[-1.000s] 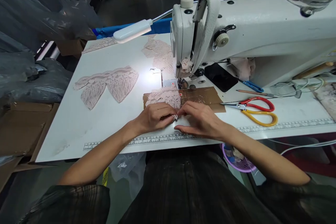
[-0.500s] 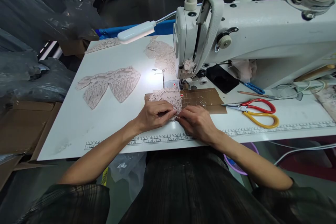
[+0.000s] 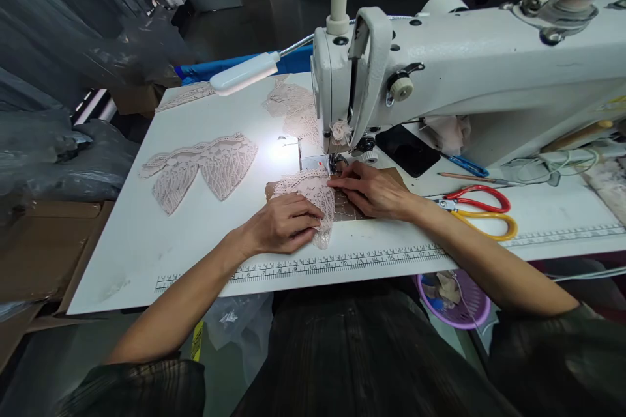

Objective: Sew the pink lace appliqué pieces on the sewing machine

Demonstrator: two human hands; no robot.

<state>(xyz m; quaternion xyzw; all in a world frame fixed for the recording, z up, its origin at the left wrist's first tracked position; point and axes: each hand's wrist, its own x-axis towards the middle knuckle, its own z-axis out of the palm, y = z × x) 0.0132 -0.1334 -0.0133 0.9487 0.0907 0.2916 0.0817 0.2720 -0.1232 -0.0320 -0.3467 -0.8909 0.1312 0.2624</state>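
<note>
A pale pink lace piece (image 3: pixel 313 189) lies in front of the sewing machine's presser foot (image 3: pixel 336 163), partly over a brown cardboard strip (image 3: pixel 348 210). My left hand (image 3: pixel 281 223) is closed on its lower left part, fingers bent and thumb underneath. At the lace's upper right edge, close to the presser foot, my right hand (image 3: pixel 374 190) pinches the fabric between thumb and fingertips. The lace's pointed lower end hangs toward the printed ruler (image 3: pixel 313 266). My right hand and forearm cover much of the cardboard and the scissor blades.
Red-and-yellow-handled scissors (image 3: pixel 482 208) lie to the right, near a pencil (image 3: pixel 467 178), blue snips (image 3: pixel 467 165) and a black phone (image 3: pixel 408 150). Another lace piece (image 3: pixel 227 166) rests at left, more behind. A lamp (image 3: pixel 244 73) lights the white table (image 3: pixel 127 241).
My right hand has moved up and away from the left hand, from the lace's lower end to its upper edge by the presser foot. The lace now lies flatter. The view has shifted slightly.
</note>
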